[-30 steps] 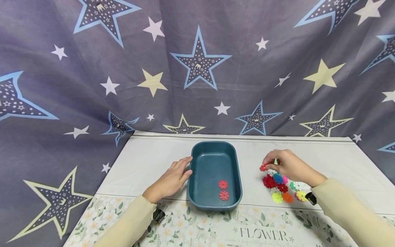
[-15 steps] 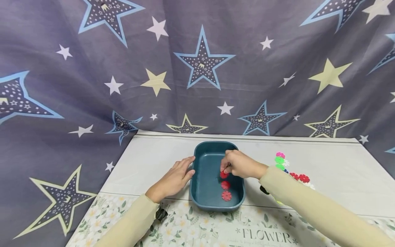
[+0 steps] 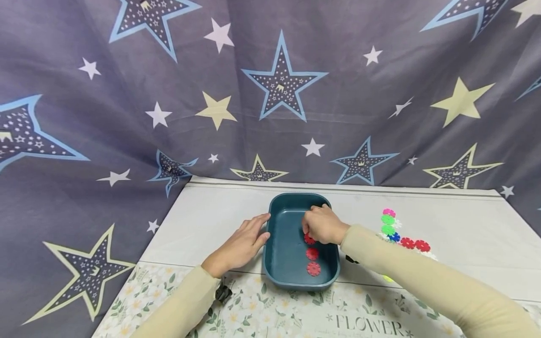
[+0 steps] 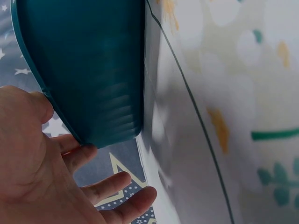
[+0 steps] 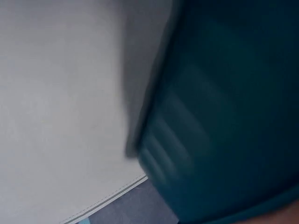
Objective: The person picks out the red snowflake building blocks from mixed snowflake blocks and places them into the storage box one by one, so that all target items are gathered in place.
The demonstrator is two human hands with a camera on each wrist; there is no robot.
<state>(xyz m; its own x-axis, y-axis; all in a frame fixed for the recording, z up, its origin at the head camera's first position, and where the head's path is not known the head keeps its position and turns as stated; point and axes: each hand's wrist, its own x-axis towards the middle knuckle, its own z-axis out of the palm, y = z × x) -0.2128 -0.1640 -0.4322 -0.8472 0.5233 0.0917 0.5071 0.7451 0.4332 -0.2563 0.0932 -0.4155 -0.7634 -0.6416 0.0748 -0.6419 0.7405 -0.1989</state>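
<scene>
A dark teal rectangular tray [image 3: 289, 285] stands mid-table in the head view. My left hand [image 3: 236, 246] rests against its left rim. The left wrist view shows that hand [image 4: 51, 163] with thumb and a fingertip at the rim and the other fingers spread. Inside the tray, my right hand [image 3: 323, 225] pinches a red interlocking disc [image 3: 310, 239] with notched edges, low over the floor and partly covered by the fingers. Two more red discs [image 3: 312, 254] lie below it in a line. In the right wrist view the tray's outer wall [image 5: 224, 116] hides the fingers.
Right of the tray lies a loose group of discs: pink [image 3: 389, 213], green [image 3: 388, 230], blue [image 3: 394, 237], red [image 3: 422, 245] and white ones. My right sleeve [image 3: 414, 267] covers part of it. A starred curtain [image 3: 190, 70] hangs behind the table [image 3: 224, 202].
My right hand has moved left from the disc group into the tray with a red disc, then stayed there with its fingers shifting slightly. The left hand stays at the rim.
</scene>
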